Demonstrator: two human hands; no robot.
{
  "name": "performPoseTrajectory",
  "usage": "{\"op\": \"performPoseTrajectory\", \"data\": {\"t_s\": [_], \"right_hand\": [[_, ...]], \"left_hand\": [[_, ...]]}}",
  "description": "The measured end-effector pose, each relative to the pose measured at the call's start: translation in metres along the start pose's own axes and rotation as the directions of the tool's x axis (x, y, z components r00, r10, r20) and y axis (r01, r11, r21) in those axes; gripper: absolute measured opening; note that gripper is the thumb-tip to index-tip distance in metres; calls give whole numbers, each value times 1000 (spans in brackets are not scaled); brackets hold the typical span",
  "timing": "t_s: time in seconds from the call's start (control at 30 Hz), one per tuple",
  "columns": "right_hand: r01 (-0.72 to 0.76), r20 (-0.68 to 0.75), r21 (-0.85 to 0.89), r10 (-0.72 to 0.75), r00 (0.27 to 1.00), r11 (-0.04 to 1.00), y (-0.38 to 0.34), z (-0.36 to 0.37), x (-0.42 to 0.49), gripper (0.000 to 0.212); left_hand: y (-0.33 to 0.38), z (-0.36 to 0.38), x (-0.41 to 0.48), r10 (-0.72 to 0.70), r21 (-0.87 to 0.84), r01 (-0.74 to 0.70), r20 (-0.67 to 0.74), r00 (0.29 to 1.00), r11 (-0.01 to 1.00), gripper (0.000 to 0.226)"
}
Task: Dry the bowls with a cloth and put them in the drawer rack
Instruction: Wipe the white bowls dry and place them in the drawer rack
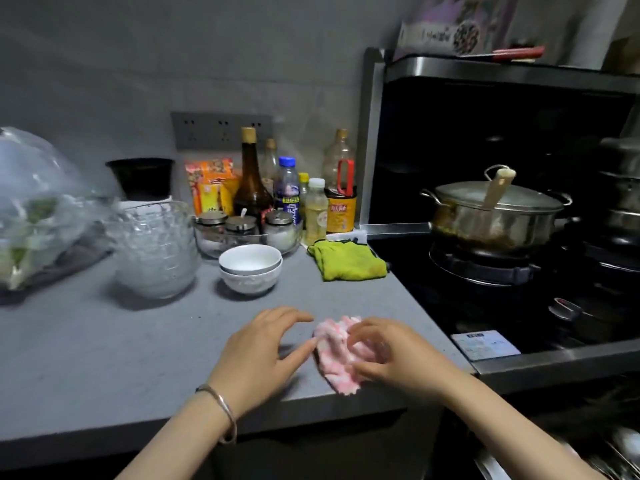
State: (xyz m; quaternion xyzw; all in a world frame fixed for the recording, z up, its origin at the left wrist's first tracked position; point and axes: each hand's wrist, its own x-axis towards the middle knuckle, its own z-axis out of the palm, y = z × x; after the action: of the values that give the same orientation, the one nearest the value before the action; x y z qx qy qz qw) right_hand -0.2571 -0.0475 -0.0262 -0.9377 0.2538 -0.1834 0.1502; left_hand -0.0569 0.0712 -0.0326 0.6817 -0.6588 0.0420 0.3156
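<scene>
Though cluttered, grey countertop [104, 358] with bowls [250, 270].

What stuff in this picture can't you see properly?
All in the head view:
Inside of the lower bowl: covered by the upper bowl stacked in it.
What is in the pot: covered by its lid.
Part of the pink cloth: under the right hand.
Words on the bottle labels: too blurred to read.
The metal shapes at the bottom right corner: blurred, cut off by the edge.
</scene>
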Motion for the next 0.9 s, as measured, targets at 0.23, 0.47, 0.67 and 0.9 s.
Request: {"op": "performPoseTrajectory", "data": {"t_s": [0.23,0.47,0.67,0.9], "right_hand": [[-127,-68,271,150,986,954,-8,-12,6,9],[-66,-315,550,280,907,832,-25,-34,19,24],[-114,-193,730,363,911,674,-39,-24,38,31],[54,-335,768,328,883,639,-56,-14,54,11]], "left_hand": [[3,15,29,15,-286,51,223,975,957,32],[22,-10,46,-184,-829,224,149,972,513,25],[28,-23,42,-227,-901,197,114,967,386,25],[24,-27,36,-319,-933,231,137,938,277,21]]}}
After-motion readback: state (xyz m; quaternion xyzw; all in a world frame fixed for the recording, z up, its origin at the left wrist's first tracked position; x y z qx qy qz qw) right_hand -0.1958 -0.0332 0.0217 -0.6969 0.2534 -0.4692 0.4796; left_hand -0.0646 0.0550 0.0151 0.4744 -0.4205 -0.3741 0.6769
